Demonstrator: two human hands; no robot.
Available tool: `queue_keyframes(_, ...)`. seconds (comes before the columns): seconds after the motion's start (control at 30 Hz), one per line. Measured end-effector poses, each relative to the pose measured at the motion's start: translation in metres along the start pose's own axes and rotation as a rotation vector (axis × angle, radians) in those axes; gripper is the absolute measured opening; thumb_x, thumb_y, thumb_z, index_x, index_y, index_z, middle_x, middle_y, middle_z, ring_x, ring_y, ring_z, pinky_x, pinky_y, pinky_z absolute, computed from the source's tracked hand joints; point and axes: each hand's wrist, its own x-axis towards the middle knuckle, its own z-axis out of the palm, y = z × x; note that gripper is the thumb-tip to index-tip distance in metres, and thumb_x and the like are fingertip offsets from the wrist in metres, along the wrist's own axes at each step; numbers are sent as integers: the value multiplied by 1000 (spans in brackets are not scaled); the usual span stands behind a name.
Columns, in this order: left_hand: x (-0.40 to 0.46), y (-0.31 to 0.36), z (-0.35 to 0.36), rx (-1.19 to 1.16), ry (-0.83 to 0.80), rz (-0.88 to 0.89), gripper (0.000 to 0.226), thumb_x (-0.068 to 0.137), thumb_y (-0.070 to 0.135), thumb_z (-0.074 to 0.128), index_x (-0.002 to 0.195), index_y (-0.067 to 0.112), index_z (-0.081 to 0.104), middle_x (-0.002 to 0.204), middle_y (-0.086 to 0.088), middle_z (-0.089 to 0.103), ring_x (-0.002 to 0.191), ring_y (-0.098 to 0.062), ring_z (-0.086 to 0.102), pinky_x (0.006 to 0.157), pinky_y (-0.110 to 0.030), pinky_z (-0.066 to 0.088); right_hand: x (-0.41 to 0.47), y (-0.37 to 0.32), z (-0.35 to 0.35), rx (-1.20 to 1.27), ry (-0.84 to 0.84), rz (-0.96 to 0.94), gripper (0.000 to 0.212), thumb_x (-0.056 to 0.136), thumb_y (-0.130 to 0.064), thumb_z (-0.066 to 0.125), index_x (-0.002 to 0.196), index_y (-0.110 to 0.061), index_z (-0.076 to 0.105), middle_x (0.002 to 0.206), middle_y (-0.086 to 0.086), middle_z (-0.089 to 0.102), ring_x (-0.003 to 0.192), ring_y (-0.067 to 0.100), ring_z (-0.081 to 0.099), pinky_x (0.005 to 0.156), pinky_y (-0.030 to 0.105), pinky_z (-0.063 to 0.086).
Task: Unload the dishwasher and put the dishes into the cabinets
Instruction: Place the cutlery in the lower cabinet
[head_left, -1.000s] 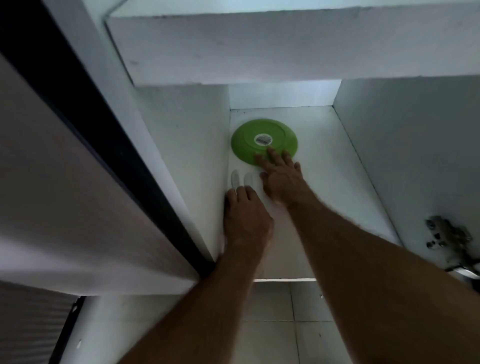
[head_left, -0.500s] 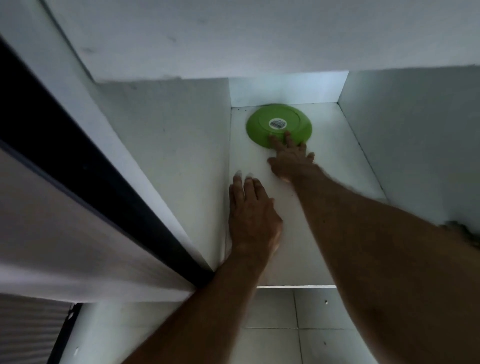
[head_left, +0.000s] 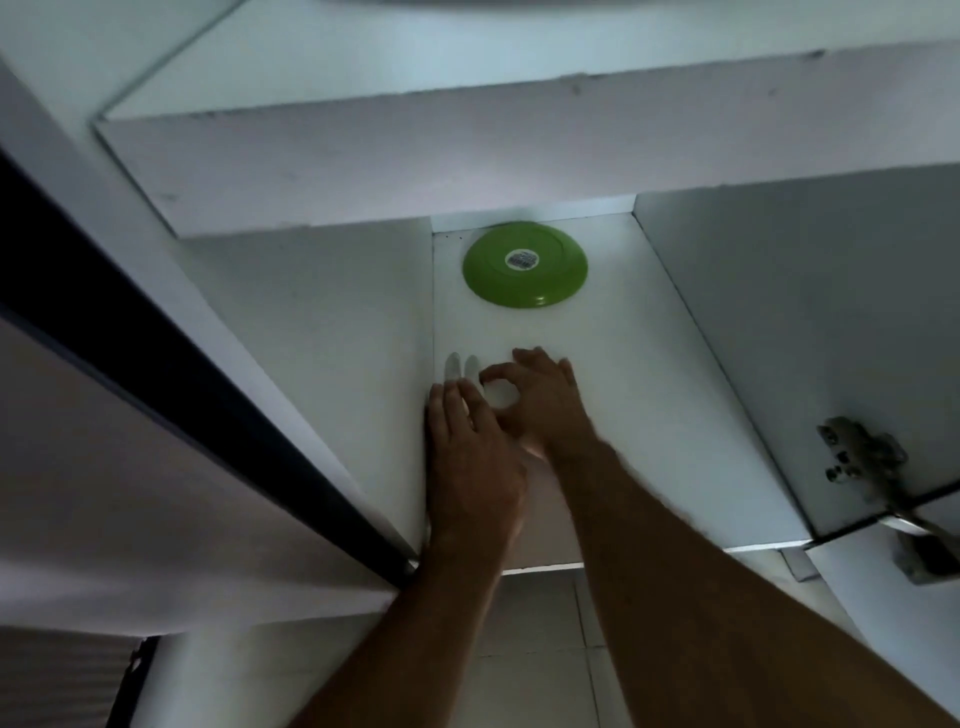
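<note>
white cabinet interior (head_left: 597, 395) | metal hinge (head_left: 862, 457) right wall | pale tiled floor (head_left: 540, 649) below | dim light

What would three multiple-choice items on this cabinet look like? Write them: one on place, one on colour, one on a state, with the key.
1. Where is the plate?
A. Toward the back of the shelf
B. On the floor tiles
C. In the right hand

2. What colour is the plate?
A. White
B. Green
C. Blue

3. Which of the hands touches the plate?
A. The left
B. The right
C. Neither

Key:
1 A: the plate lies deep on the white shelf.
2 B: it is bright green, with a sticker at its centre.
3 C: the left hand and right hand are nearer the shelf's front, apart from the plate.
</note>
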Motion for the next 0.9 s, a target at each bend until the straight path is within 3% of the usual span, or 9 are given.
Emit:
queue_keyframes(0.1,-1,-1,-7,20,-28,34,62,84,17,19,118,-16,60,122,-33,60,117,-44,57,103,-51,45,0,-2,-4,67,-10,19,53,84,-47,68,134,-39,54,159,2,28,151,19,10,121,42,-4)
queue_keyframes(0.23,1,-2,2,69,-135,107,83,83,22,-12,144,-12,31,151,-33,29,142,-46,23,118,-55,11,-3,-3,2,20,53,31,50,88,-55,59,135,-38,52,158,2,31,150,19,12,121,44,-3)
queue_keyframes(0.33,5,-6,15,82,-164,88,74,91,33,1,147,-7,30,153,-30,27,143,-44,19,118,-54,8,-9,-4,8,-44,54,26,50,93,-58,48,141,-44,44,160,2,26,151,21,8,121,47,-4)
queue_keyframes(0.57,6,-6,18,79,-177,92,63,95,26,13,148,-6,28,153,-30,27,143,-45,18,118,-55,5,-11,-2,8,-102,12,9,51,95,-62,39,144,-49,39,163,1,19,152,20,4,121,47,-7)
queue_keyframes(0.67,6,-5,12,54,-104,53,61,92,23,25,144,-7,36,146,-28,40,140,-42,31,118,-54,15,-10,-2,8,-96,19,20,49,99,-57,33,147,-48,35,162,1,22,151,21,6,121,47,-4)
queue_keyframes(0.77,4,-2,3,-26,82,42,58,72,15,56,123,-12,58,122,-28,62,119,-41,57,105,-49,44,-8,-4,4,87,81,47,45,104,-49,29,148,-44,35,158,0,34,150,20,17,120,45,-1)
queue_keyframes(0.83,6,-3,6,-114,130,-1,63,70,9,63,129,-11,54,130,-27,58,126,-40,51,109,-47,41,-6,-5,0,212,122,58,44,105,-42,32,148,-38,36,153,-1,42,146,19,27,120,43,2)
queue_keyframes(0.9,8,-3,13,-256,128,-46,66,77,2,57,140,-9,42,143,-26,46,138,-41,36,117,-47,29,-3,-3,-4,341,135,85,43,104,-36,38,147,-33,39,146,1,51,140,14,38,120,42,7)
